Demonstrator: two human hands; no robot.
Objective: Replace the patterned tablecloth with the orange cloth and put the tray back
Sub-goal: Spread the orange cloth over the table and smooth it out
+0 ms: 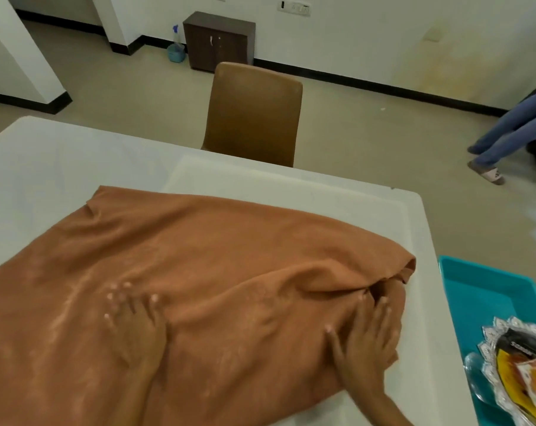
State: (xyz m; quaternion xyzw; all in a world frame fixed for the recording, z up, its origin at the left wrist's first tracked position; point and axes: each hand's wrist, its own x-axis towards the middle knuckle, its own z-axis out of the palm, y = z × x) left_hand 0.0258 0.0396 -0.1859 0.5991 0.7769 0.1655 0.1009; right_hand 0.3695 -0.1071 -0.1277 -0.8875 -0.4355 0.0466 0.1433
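The orange cloth (199, 272) is spread over the near part of the white table (61, 167), directly beneath both hands, and its right end is bunched into a thick fold just beyond the right fingertips. The fabric is seen to be soft and towel-like, rumpled into shallow ridges between the hands, with one far corner turned over. The left hand (134, 321) is laid flat on the cloth, fingers straight and spread. The right hand (365, 342) is likewise pressed flat, fingers extended and reaching into the fold; nothing is gripped by either. A teal plastic tray (475, 287), rectangular with raised walls, is seen off the table's right edge, holding a scalloped glass dish (491, 358). A brown chair (254, 115) is placed at the far side.
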